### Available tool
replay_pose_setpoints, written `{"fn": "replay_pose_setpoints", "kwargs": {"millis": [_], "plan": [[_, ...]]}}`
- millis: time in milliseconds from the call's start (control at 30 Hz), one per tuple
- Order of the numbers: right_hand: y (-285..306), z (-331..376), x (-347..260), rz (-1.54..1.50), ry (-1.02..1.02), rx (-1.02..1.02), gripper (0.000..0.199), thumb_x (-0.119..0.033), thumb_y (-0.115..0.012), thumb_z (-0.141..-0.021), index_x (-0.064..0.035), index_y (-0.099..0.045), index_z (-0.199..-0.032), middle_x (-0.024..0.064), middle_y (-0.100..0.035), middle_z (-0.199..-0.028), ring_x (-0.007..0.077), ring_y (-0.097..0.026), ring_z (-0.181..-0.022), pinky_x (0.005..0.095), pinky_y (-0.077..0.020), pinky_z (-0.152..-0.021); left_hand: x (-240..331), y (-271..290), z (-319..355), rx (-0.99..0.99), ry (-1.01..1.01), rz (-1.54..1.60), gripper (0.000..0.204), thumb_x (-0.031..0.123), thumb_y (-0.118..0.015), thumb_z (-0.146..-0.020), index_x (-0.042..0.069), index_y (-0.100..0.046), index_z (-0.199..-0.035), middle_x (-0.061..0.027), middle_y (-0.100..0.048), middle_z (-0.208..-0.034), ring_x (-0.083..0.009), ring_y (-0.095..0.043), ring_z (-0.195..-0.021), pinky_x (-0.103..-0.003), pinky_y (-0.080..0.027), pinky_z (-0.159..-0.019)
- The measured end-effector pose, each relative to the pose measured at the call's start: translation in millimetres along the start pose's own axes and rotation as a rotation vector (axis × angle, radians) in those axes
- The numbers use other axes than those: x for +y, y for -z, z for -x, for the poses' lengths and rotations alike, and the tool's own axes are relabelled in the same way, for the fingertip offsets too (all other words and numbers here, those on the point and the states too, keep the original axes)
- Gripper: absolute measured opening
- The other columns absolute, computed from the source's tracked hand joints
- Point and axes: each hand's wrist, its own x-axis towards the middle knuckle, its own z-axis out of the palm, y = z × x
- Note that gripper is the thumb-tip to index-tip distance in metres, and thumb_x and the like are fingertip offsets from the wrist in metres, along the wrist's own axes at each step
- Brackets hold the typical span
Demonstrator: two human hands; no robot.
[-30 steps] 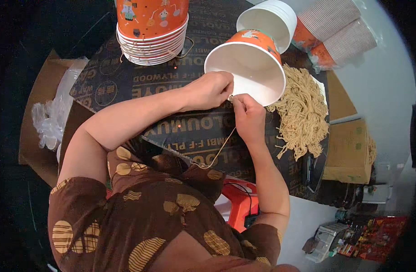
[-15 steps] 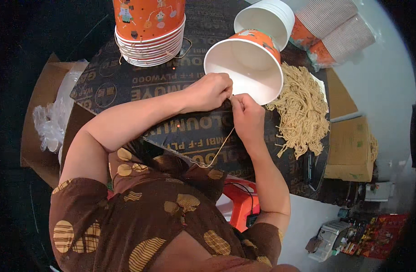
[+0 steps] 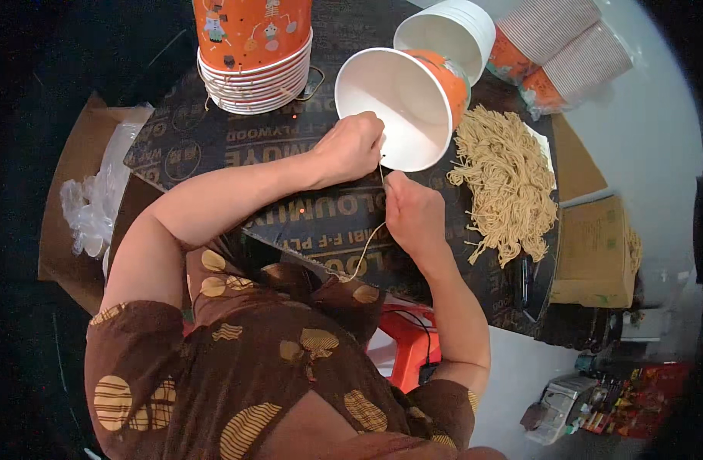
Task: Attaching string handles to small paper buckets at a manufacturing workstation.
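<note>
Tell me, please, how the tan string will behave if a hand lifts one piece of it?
Probably floppy: the piece of string below the right hand hangs in a loose curve. Likely very light, being thin. Strands in the pile lie crossed, so neighbours may drag along.

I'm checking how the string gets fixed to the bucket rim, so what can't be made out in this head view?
- Fingertips of left hand and right hand: curled under, hidden.
- String end at the paper bucket rim: too thin to trace.
- Stacked buckets: top cut off by the edge.
</note>
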Motion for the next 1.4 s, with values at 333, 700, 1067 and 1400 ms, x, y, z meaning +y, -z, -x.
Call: {"fn": "replay_pose_setpoints", "kwargs": {"millis": [333, 700, 1067, 1400], "plan": [[-16.0, 1.2, 9.2, -0.052, 0.104, 0.147, 0.014, -0.011, -0.063, -0.077, -0.0094, -0.058, -0.09, 0.0124, -0.063, -0.069, 0.0357, -0.063, -0.063, 0.0484, -0.0507, -0.058, 78.9, 29.5, 20.6, 0.459, -0.77, -0.594, 0.039, 0.016, -0.059, -0.073, -0.004, -0.056, -0.106, -0.0216, -0.054, -0.106, -0.0328, -0.058, -0.093, -0.05, -0.05, -0.072], [-5.7, 2.1, 9.9, -0.069, 0.057, 0.132, 0.008, -0.01, -0.059, -0.086, -0.0034, -0.06, -0.081, 0.0184, -0.062, -0.072, 0.0381, -0.061, -0.066, 0.0462, -0.0482, -0.058, 79.9, 60.4, -55.8, 0.204, -0.327, -0.913, 0.015, 0.013, -0.06, -0.076, 0.001, -0.068, -0.071, -0.0153, -0.064, -0.063, -0.028, -0.069, -0.065, -0.04, -0.055, -0.053], [2.6, -4.5, 18.8, -0.137, -0.021, 0.344, 0.012, -0.014, -0.061, -0.085, -0.0034, -0.069, -0.085, 0.0132, -0.062, -0.069, 0.0316, -0.058, -0.058, 0.0403, -0.0482, -0.057, 15.5, 44.7, -45.6, 0.103, 0.5, 0.923, 0.034, 0.013, -0.048, -0.093, -0.016, -0.049, -0.111, -0.0183, -0.064, -0.087, -0.0213, -0.065, -0.059, -0.032, -0.057, -0.042], [14.2, -18.2, 42.4, -1.258, -0.529, 0.384, 0.022, -0.011, -0.056, -0.094, 0.0078, -0.058, -0.106, 0.0137, -0.065, -0.088, 0.0148, -0.06, -0.068, 0.0269, -0.0516, -0.059, -2.3, 34.1, -17.7, -0.151, 0.226, 1.647, 0.039, 0.026, -0.044, -0.1, -0.006, -0.042, -0.123, -0.0194, -0.061, -0.107, -0.0238, -0.068, -0.077, -0.034, -0.061, -0.051]]}}
